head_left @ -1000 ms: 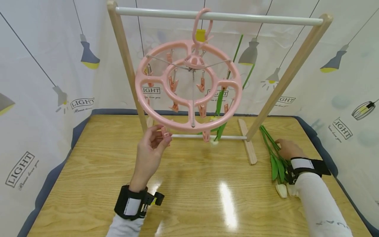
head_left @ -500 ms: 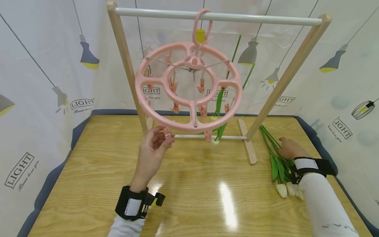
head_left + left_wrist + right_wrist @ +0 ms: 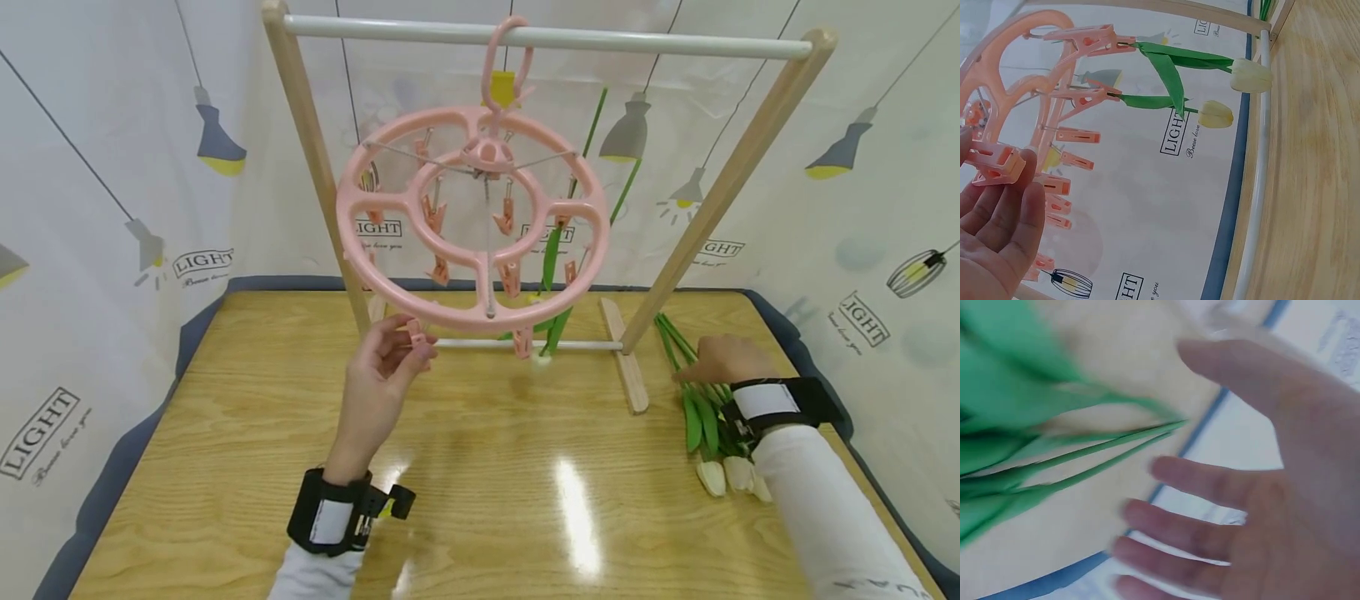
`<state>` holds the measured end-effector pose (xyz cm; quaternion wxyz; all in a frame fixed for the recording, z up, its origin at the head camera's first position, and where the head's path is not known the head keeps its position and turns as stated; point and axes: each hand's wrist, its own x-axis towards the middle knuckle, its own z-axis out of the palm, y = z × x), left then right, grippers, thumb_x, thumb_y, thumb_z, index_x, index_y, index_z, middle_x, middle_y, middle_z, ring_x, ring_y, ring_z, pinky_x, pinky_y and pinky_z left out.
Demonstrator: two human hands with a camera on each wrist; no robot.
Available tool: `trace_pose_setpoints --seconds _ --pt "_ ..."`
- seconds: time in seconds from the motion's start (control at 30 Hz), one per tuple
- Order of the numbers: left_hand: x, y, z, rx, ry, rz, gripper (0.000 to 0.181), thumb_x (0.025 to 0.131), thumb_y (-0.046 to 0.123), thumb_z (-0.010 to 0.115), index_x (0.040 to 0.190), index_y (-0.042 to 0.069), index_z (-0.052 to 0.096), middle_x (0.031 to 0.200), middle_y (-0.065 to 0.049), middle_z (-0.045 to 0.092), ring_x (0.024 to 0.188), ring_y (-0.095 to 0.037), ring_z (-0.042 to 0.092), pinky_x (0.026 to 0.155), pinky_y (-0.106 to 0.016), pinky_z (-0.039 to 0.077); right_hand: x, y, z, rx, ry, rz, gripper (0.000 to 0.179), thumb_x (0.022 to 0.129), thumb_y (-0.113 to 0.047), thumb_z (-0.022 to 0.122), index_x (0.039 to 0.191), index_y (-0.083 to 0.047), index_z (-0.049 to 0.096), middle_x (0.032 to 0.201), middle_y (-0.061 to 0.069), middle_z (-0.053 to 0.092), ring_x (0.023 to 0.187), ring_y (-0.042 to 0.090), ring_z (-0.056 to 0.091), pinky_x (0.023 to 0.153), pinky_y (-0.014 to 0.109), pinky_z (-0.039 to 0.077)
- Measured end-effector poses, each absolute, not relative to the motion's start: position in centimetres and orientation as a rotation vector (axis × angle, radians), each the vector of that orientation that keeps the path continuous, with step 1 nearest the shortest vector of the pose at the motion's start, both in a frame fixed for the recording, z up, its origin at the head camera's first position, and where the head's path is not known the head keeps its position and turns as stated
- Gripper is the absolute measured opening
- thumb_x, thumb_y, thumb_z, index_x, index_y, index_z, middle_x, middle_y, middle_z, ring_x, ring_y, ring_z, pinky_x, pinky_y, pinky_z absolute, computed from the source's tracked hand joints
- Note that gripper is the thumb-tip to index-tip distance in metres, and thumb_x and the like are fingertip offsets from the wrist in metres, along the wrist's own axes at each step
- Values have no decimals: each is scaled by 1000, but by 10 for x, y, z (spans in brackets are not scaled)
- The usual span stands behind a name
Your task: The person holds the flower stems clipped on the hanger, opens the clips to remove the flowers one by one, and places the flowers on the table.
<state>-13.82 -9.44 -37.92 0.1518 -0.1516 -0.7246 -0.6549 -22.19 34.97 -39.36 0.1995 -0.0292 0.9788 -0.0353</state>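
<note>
In the head view my left hand (image 3: 378,375) pinches a pink clothespin (image 3: 417,333) below the front left of the round pink hanger (image 3: 416,310). The left wrist view shows this clothespin between thumb and fingers. My right hand (image 3: 731,360) is over the stems of several artificial white tulips (image 3: 711,478) lying at the table's right. Seen from the right wrist, its thumb and fingers are spread beside the green stems (image 3: 1104,447), with nothing between them. Two more tulips, one white (image 3: 1251,76) and one yellowish (image 3: 1215,115), hang from clothespins on the hanger.
The hanger hooks over the white top bar (image 3: 637,43) of a wooden stand. A wooden post (image 3: 727,192) and foot (image 3: 624,358) stand between the hanger and the loose tulips. More pink clothespins dangle from both rings. A printed cloth (image 3: 90,267) surrounds the wooden table (image 3: 480,500).
My right hand has shifted slightly left and away over the stems, its thumb now reaching out to the left. My left hand keeps its pinch on the clothespin, nearly still.
</note>
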Motion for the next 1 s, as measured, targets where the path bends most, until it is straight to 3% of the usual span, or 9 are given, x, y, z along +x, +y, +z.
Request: trace_pose_setpoints --seconds 0.1,0.2,0.27,0.5,0.67,0.87,1.0 --pt "-139 -96 -378 -431 -2077 -1898 40 94 2 60 130 -7 48 108 -31 65 88 -14 66 74 -12 56 -226 336 -382 -149 2619 -132 70 82 -57 62 105 10 64 99 30 66 84 38 62 67 46 52" --pt "-139 -97 -377 -424 -2072 -1924 39 95 2 58 131 -8 47 109 -33 64 89 -13 66 75 -12 56 -230 321 -373 -240 2524 -223 88 86 -61 57 131 14 49 134 42 48 115 53 50 87 60 49" --pt "-139 -97 -376 -421 -2073 -1936 39 95 3 58 131 -7 47 109 -33 64 89 -13 66 75 -12 56 -231 311 -369 -282 2496 -308 88 87 -61 55 137 12 44 139 41 42 121 55 45 91 63 46" --pt "-137 -98 -374 -431 -2088 -1927 40 96 4 57 134 -5 48 111 -32 65 90 -15 65 76 -12 55 -230 277 -352 -382 2491 -844 78 93 -48 57 149 -2 29 142 33 45 126 45 47 100 64 42" --pt "-138 -102 -375 -437 -2095 -1915 41 96 5 56 136 -3 47 112 -30 65 89 -13 65 76 -12 55 -240 253 -339 -418 2420 -1308 82 94 -35 62 155 -12 12 154 25 33 138 37 34 110 63 32" --pt "-137 -103 -375 -440 -2092 -1911 42 97 7 56 137 -2 47 112 -30 64 90 -12 65 77 -12 55 -253 229 -321 -513 2281 -1617 69 95 -18 61 153 -15 25 151 17 40 134 25 42 112 51 35" --pt "-137 -102 -375 -445 -2092 -1914 42 97 7 56 137 -2 46 112 -31 64 90 -13 65 77 -12 55 -256 224 -319 -512 2287 -1662 53 95 -14 61 143 -5 41 134 11 58 119 18 56 104 38 44"
